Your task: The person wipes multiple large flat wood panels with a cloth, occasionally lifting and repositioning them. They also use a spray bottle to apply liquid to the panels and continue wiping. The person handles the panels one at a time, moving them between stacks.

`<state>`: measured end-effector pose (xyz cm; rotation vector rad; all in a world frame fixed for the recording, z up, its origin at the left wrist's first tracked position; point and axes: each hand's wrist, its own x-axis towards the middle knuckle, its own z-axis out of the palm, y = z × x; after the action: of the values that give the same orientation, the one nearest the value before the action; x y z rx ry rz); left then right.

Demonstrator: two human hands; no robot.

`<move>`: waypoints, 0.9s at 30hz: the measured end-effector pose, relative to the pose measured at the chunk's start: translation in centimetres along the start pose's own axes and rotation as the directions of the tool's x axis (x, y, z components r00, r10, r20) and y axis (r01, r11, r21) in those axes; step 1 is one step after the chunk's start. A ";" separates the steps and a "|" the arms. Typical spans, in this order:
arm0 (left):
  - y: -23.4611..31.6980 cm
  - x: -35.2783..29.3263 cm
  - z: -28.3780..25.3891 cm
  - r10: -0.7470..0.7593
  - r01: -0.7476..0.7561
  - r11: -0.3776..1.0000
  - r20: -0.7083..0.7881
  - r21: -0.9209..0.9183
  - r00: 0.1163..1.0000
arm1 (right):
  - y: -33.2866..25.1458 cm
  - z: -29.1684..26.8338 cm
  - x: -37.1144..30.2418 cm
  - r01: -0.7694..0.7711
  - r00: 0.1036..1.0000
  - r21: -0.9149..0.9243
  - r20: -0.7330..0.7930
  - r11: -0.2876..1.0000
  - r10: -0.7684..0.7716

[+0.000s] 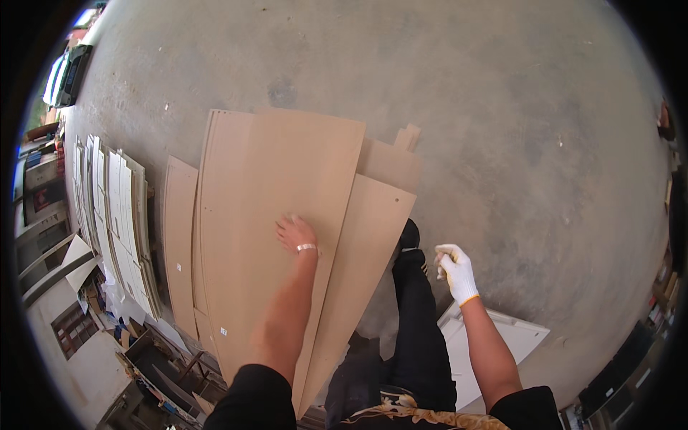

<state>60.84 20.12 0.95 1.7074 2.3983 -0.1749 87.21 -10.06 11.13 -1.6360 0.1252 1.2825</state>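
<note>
My left hand, bare with a pale band at the wrist, lies flat with fingers spread on a large light-brown board. That board leans at the top of an overlapping stack. A narrower brown board with a small hole near its corner shows to its right, beneath it. My right hand wears a white knit glove with a yellow cuff. It hangs in the air right of my leg, away from the boards, its fingers curled with nothing visible in them.
More brown panels stand at the stack's left edge, and a brown piece juts out on the right. White boards lean farther left. By my right leg lies a white panel. Concrete floor stretches ahead.
</note>
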 end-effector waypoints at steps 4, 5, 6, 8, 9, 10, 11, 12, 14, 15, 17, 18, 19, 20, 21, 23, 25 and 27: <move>11.9 7.5 3.6 -0.494 0.366 0.855 -0.360 -0.367 0.792 | -6.3 6.7 10.4 0.028 0.993 -0.106 0.117 0.994 -0.016; 12.8 7.8 4.4 -0.637 0.549 0.762 -0.242 -0.343 0.732 | -7.4 8.2 12.8 0.081 0.984 -0.067 0.164 0.994 -0.070; 13.2 8.0 5.0 -0.646 0.602 0.762 -0.235 -0.238 0.726 | -8.5 9.4 15.3 0.067 0.982 -0.058 0.181 0.996 -0.056; 13.0 7.9 5.7 -0.700 0.699 0.707 -0.254 -0.112 0.667 | -10.1 12.3 19.9 0.124 0.978 -0.079 0.181 0.989 -0.108; 12.8 7.8 5.9 -0.702 0.673 0.712 -0.191 -0.200 0.686 | -10.8 13.8 22.2 0.169 0.977 -0.159 0.157 0.973 -0.144; 12.5 7.7 6.1 -0.707 0.664 0.706 -0.199 -0.247 0.678 | -11.2 14.9 23.9 0.193 0.978 -0.248 0.124 0.950 -0.166; 12.3 7.6 6.2 -0.725 0.654 0.675 -0.141 -0.341 0.674 | -11.6 15.8 25.3 0.234 0.970 -0.273 0.125 0.933 -0.206; 12.3 7.6 6.3 -0.710 0.666 0.704 -0.208 -0.247 0.673 | -12.0 16.5 26.5 0.274 0.961 -0.310 0.114 0.910 -0.251; 12.5 7.6 6.4 -0.708 0.702 0.702 -0.218 -0.117 0.672 | -12.5 17.2 28.1 0.317 0.948 -0.388 0.110 0.866 -0.298; 12.6 7.6 6.4 -0.699 0.688 0.712 -0.229 -0.138 0.677 | -12.7 17.4 28.6 0.326 0.945 -0.425 0.121 0.844 -0.304; 12.7 7.5 6.5 -0.699 0.691 0.710 -0.249 -0.131 0.671 | -13.1 17.4 29.3 0.327 0.945 -0.466 0.142 0.823 -0.295; 12.7 7.4 6.5 -0.686 0.679 0.723 -0.250 -0.127 0.684 | -13.2 17.3 29.6 0.318 0.948 -0.471 0.151 0.823 -0.279; 12.6 7.4 6.6 -0.684 0.675 0.726 -0.246 -0.131 0.687 | -13.2 17.2 29.8 0.298 0.955 -0.480 0.153 0.825 -0.255; 12.4 7.3 6.7 -0.682 0.672 0.728 -0.242 -0.135 0.690 | -13.2 17.2 29.9 0.343 0.939 -0.493 0.187 0.799 -0.288; 12.3 7.3 6.8 -0.689 0.680 0.721 -0.237 -0.130 0.685 | -13.1 17.2 30.1 0.375 0.927 -0.505 0.208 0.777 -0.312; 12.0 7.4 7.0 -0.691 0.680 0.720 -0.243 -0.140 0.681 | -13.0 17.4 30.2 0.401 0.916 -0.516 0.223 0.757 -0.333; 11.9 7.6 7.3 -0.688 0.683 0.719 -0.260 -0.125 0.677 | -12.9 17.6 30.1 0.396 0.918 -0.515 0.212 0.760 -0.335; 11.8 7.7 7.6 -0.687 0.683 0.720 -0.277 -0.128 0.672 | -13.0 17.9 29.9 0.416 0.909 -0.530 0.221 0.738 -0.354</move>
<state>70.18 29.50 -8.01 0.7568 3.1631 0.0141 95.95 23.45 -2.49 -1.9486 -0.7047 1.1259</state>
